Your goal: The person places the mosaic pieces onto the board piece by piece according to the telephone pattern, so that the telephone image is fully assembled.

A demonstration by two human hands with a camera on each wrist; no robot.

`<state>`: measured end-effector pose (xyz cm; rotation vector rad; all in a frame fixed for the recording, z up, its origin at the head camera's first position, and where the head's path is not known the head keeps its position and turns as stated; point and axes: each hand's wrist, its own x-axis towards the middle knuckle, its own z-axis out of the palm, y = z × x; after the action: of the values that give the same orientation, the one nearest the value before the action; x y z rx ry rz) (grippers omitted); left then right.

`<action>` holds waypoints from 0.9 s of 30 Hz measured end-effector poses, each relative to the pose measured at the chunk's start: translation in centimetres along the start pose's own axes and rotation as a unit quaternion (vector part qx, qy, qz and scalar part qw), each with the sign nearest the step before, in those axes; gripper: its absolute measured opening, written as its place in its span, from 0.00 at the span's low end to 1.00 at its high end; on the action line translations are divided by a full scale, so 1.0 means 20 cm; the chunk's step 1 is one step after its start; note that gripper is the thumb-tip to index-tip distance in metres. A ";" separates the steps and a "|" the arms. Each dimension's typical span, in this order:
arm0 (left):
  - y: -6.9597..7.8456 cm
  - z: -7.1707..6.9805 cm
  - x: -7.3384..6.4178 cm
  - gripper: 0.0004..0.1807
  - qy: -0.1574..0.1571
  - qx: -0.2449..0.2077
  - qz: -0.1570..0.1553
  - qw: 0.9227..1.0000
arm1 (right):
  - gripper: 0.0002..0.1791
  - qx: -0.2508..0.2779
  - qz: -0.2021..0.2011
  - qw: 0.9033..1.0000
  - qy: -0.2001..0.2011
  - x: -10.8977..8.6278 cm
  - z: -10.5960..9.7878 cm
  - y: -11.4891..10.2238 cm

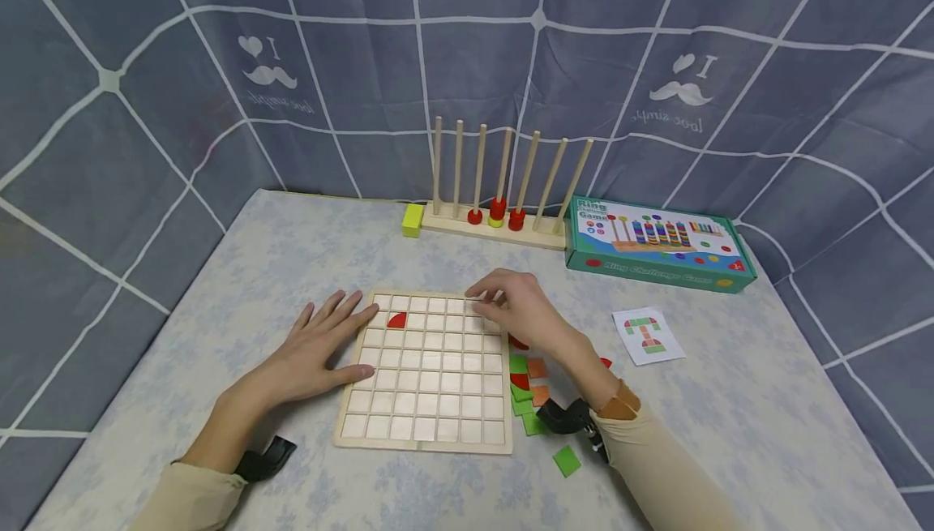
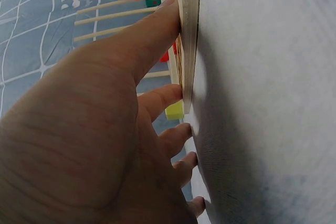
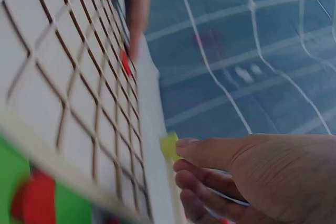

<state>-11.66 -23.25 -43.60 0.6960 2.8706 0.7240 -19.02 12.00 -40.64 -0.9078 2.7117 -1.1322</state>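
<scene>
While the left hand (image 1: 314,357) lies with its fingers spread wide, its thumb and index fingertip touch the left edge of a square, pale wooden grid board (image 1: 430,341), and its other fingertips rest on the blue-and-white patterned table (image 1: 292,231). The right hand (image 1: 524,308) hovers over the board's far right corner, fingers bent and the thumb just apart from them; whether they pinch anything I cannot tell.

On the board, a flat red quarter-circle piece (image 1: 397,320) sits near the far left corner, second row from the far edge, second column from the left. Beside the board's right edge lie flat green pieces (image 1: 534,424), orange square tiles (image 1: 537,368) and more red pieces (image 1: 520,381), some overlapping. One lone green square tile (image 1: 567,460) lies nearer. Farther right is a white card (image 1: 649,336) printed with a red-and-green pattern.

At the far side stand a yellow block (image 1: 412,220), a wooden peg rack (image 1: 490,229) bearing red and yellow rings, and a green cardboard box (image 1: 660,243).
</scene>
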 end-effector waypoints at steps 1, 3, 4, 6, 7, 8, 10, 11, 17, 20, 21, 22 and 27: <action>0.00 0.00 -0.01 0.48 0.001 -0.001 -0.001 1.000 | 0.11 0.002 0.013 1.000 0.005 -0.02 -0.02 0.02; -0.01 0.00 -0.01 0.48 0.003 -0.003 -0.001 1.000 | 0.11 0.002 0.038 0.999 0.014 -0.05 -0.06 0.07; -0.01 0.00 -0.01 0.48 0.004 -0.003 0.000 1.000 | 0.11 0.000 0.052 0.998 0.019 -0.07 -0.08 0.09; -0.01 0.00 -0.02 0.48 0.006 -0.003 0.001 1.000 | 0.12 -0.007 0.082 0.996 0.029 -0.10 -0.10 0.13; -0.01 0.00 -0.02 0.48 0.007 -0.004 0.000 1.000 | 0.12 -0.011 0.095 0.995 0.032 -0.11 -0.11 0.14; -0.01 0.00 -0.02 0.48 0.007 -0.004 0.000 1.000 | 0.13 -0.017 0.107 0.993 0.035 -0.12 -0.12 0.16; -0.02 0.01 -0.02 0.48 0.007 -0.005 -0.001 1.000 | 0.14 -0.031 0.123 0.991 0.038 -0.14 -0.12 0.20; -0.02 0.01 -0.02 0.48 0.007 -0.005 -0.001 1.000 | 0.15 -0.036 0.128 0.990 0.038 -0.14 -0.13 0.21; -0.02 0.02 -0.02 0.48 0.011 -0.002 0.004 1.000 | 0.15 -0.040 0.143 0.988 0.031 -0.17 -0.13 0.26; -0.02 0.02 -0.01 0.48 0.015 -0.002 0.006 1.000 | 0.13 -0.043 0.147 0.988 0.030 -0.17 -0.14 0.27; -0.02 0.02 -0.01 0.48 0.016 -0.003 0.006 1.000 | 0.12 -0.043 0.148 0.988 0.030 -0.17 -0.14 0.27; -0.02 0.02 -0.01 0.48 0.016 -0.003 0.007 1.000 | 0.12 -0.045 0.145 0.988 0.030 -0.17 -0.14 0.27; -0.01 0.02 0.00 0.48 0.019 -0.003 0.008 1.000 | 0.09 -0.032 0.140 0.989 0.034 -0.18 -0.16 0.28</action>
<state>-11.67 -23.16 -44.03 0.7143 2.8991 0.7562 -19.78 19.09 -42.59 -0.4789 2.8284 -1.0431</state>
